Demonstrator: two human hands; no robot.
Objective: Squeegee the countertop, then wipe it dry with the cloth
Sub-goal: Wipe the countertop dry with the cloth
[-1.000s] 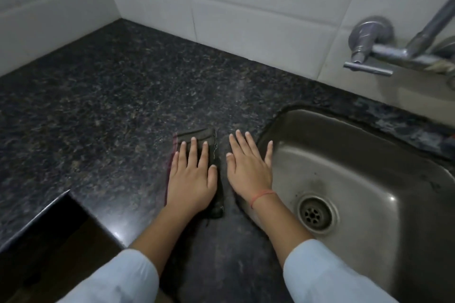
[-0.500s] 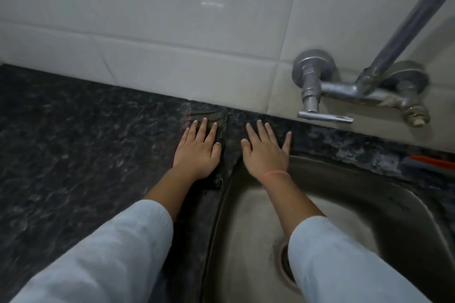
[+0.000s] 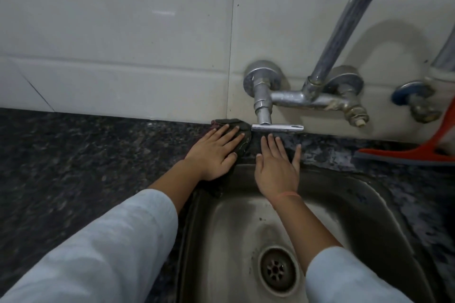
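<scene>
head view: left hand (image 3: 213, 154), grip spread flat, presses dark cloth (image 3: 242, 130) on table (image 3: 73, 155) at the wall; right hand (image 3: 277, 165) spread, empty. squeegee (image 3: 403, 154) parked right. we judge drying underway; next, wipe behind sink (image 3: 357, 204).

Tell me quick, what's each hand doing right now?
Left hand: open, flat, pressing the dark cloth onto the countertop.
Right hand: open, flat, holding nothing.

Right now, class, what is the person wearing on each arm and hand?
Both arms wear loose, pale blue-grey long sleeves, pushed up to mid-forearm. The left hand is bare, with no ring or band. The right hand is bare too, but a thin orange band circles its wrist.
</scene>
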